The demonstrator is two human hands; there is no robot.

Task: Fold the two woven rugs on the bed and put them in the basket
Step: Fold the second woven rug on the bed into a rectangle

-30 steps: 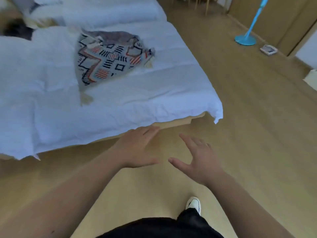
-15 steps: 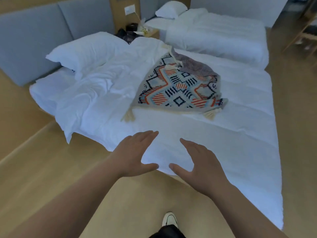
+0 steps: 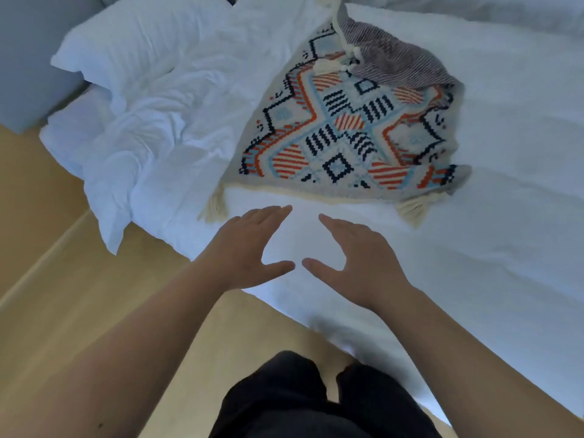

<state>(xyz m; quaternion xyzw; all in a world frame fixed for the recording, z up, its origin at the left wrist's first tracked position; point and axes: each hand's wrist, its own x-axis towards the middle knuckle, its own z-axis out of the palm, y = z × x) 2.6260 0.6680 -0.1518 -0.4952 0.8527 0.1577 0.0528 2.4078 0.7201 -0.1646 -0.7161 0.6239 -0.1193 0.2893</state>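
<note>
**Both hands spread above the bed, rugs untouched**

Head view: the left hand (image 3: 245, 248) and right hand (image 3: 357, 263) hover with fingers wide, holding nothing, over the white bed (image 3: 474, 263). The patterned rug (image 3: 344, 134) lies just beyond them, a striped grey rug (image 3: 392, 63) bunched at its far edge.

Both bare forearms reach forward side by side. The left grip (image 3: 245, 248) and right grip (image 3: 355, 260) are palm-down, fingers straight and together, thumbs spread inward until their tips nearly meet. Neither holds anything. Dark trouser legs (image 3: 316, 403) show below.
</note>
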